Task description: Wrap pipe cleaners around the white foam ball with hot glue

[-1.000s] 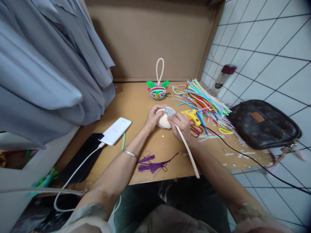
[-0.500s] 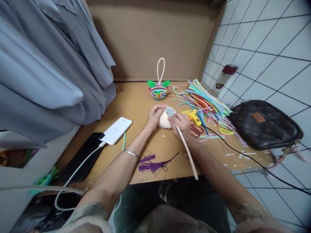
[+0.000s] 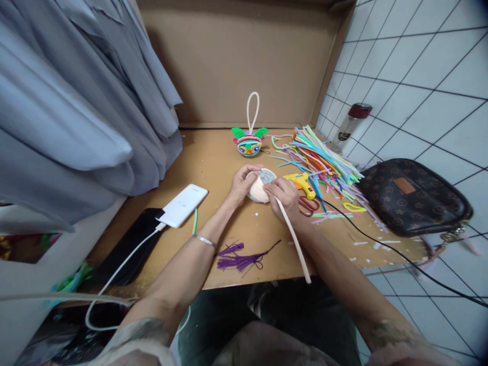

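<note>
My left hand is closed around the left side of a cream-coloured ball, whose upper right part shows a bare greyish-blue patch. A cream pipe cleaner is pinched between the fingers of my right hand, close against the ball's right side. Its long free end hangs down past the table's front edge. The fingertips of my right hand partly cover where strip and ball meet. Beyond my hands stands a colourful animal-head ornament with green ears and a cream loop on top.
Right of my hands lie a yellow glue gun, red-handled scissors and a heap of coloured pipe cleaners. A brown bag and a jar stand farther right. Purple tassels lie in front; a white power bank is left.
Both hands keep nearly the same place and grip. The ball appears to have shifted very slightly in my fingers.
</note>
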`<state>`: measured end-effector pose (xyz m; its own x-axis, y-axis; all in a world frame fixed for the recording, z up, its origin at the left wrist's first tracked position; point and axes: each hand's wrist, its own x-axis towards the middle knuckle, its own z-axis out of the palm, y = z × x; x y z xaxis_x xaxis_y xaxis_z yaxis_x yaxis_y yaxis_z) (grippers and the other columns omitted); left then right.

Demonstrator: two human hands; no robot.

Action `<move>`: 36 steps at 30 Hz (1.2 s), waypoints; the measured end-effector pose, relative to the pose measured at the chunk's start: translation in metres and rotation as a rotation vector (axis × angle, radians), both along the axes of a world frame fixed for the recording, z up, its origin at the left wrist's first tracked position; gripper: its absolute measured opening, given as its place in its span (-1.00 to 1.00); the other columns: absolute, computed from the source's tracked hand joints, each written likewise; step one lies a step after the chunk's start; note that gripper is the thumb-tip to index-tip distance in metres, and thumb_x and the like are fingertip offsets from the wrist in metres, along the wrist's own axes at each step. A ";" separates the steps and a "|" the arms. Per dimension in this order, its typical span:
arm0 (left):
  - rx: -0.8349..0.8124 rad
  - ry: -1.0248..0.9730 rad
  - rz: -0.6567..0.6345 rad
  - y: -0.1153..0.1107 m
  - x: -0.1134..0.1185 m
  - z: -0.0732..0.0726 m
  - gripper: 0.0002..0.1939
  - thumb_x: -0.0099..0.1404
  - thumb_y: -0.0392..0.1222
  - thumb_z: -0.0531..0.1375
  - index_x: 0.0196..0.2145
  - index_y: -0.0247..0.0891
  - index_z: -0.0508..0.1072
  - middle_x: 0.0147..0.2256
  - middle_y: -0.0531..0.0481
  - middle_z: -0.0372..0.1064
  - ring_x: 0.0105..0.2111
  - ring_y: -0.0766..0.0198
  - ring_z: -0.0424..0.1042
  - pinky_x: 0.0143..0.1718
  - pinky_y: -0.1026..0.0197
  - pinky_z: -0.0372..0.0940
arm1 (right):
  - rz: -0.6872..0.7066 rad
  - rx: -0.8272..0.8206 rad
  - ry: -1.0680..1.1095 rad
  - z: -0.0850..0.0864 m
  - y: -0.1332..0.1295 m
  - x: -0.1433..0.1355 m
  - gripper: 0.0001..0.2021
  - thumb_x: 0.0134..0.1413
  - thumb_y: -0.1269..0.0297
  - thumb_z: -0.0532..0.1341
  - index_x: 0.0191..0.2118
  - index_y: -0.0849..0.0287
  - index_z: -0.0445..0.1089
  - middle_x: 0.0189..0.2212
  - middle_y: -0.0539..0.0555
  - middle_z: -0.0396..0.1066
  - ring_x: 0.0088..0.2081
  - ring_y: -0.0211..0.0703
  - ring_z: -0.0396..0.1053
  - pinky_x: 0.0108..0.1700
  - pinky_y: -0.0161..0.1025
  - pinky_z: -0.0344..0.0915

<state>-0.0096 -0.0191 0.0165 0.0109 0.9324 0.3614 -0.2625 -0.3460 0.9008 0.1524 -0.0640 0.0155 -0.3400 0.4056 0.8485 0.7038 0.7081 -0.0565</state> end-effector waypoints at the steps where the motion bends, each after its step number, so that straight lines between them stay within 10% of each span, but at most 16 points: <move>1: 0.000 -0.001 -0.005 0.000 0.000 0.000 -0.73 0.12 0.00 0.37 -0.32 -0.21 0.50 -0.07 -0.11 0.60 0.00 0.09 0.53 0.12 0.03 0.35 | -0.002 0.002 -0.002 0.001 0.000 0.000 -0.77 0.38 0.36 0.13 -0.22 0.09 0.54 -0.36 0.08 0.39 -0.28 -0.11 0.31 -0.20 -0.14 0.14; 36: 0.051 0.072 -0.134 0.005 -0.010 -0.005 -0.46 -0.10 0.01 0.52 -0.19 -0.23 0.50 0.07 -0.19 0.53 0.13 -0.03 0.48 0.20 0.00 0.33 | 0.004 0.109 0.023 0.007 0.000 0.003 -0.75 0.41 0.35 0.11 -0.24 0.15 0.55 -0.39 0.07 0.40 -0.31 -0.14 0.31 -0.21 -0.17 0.17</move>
<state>-0.0198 -0.0136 0.0114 0.1616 0.9013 0.4018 -0.2443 -0.3580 0.9012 0.1553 -0.0643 0.0221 -0.3213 0.3090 0.8951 0.7001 0.7140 0.0048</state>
